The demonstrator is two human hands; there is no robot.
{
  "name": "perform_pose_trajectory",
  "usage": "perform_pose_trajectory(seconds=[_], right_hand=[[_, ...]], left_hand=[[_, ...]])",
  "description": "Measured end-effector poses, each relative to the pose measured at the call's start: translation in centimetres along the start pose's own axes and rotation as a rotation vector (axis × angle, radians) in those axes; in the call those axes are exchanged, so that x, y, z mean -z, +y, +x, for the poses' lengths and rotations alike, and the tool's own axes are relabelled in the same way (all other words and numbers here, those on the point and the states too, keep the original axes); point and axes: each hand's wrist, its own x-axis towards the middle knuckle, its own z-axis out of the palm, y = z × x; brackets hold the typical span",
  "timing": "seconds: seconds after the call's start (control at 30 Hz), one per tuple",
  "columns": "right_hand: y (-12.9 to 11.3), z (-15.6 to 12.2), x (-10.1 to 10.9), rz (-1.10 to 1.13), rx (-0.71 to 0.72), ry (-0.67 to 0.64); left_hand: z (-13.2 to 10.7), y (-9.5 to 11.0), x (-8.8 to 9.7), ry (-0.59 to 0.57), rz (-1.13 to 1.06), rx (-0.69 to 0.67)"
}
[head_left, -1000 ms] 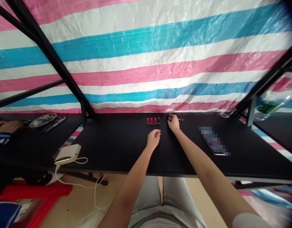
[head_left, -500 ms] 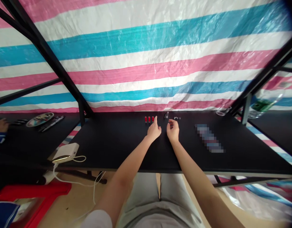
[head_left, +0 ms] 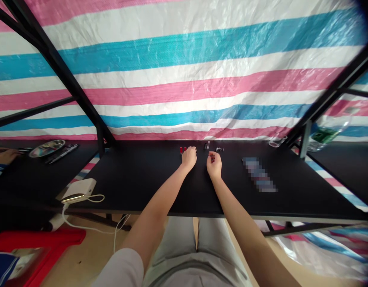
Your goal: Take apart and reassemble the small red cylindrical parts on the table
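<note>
My left hand is over the right end of a short row of small red-topped pieces, fingers bunched and pointing down. Two of these pieces show beside it; the third one's place is covered by the hand. Whatever the fingers pinch is hidden. My right hand rests just to the right, palm turned inward, fingers curled toward the thumb; anything in them is too small to make out. Behind the hands, a small dark cylinder stands next to a clear one. Several tiny shiny pieces lie right of them.
The black table bears a white box with a cable at left, a pixelated flat item and a clear cup at right. A bottle stands beyond the frame. Another person's hand is far left, near a plate.
My left hand has gone from a stretched index finger to bunched fingers and now covers the rightmost red-topped piece. My right hand stays curled in nearly the same place. The view has shifted slightly.
</note>
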Motion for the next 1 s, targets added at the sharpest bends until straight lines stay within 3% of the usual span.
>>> perform_pose_trajectory(seconds=[0.23, 0.37, 0.7, 1.0], right_hand=[[-0.4, 0.1, 0.1, -0.13, 0.13, -0.114], [-0.9, 0.0, 0.2, -0.157, 0.227, -0.209], [-2.1, -0.8, 0.6, -0.083, 0.276, -0.263], [-2.4, -0.9, 0.5, -0.031, 0.301, -0.285]], left_hand=[[-2.6, -0.6, 0.3, -0.054, -0.597, 0.235], [-4.1, -0.7, 0.6, -0.058, -0.828, 0.262], [-5.0, -0.5, 1.4, -0.15, -1.006, 0.321], [-5.1, -0.4, 1.2, -0.088, -1.049, 0.347]])
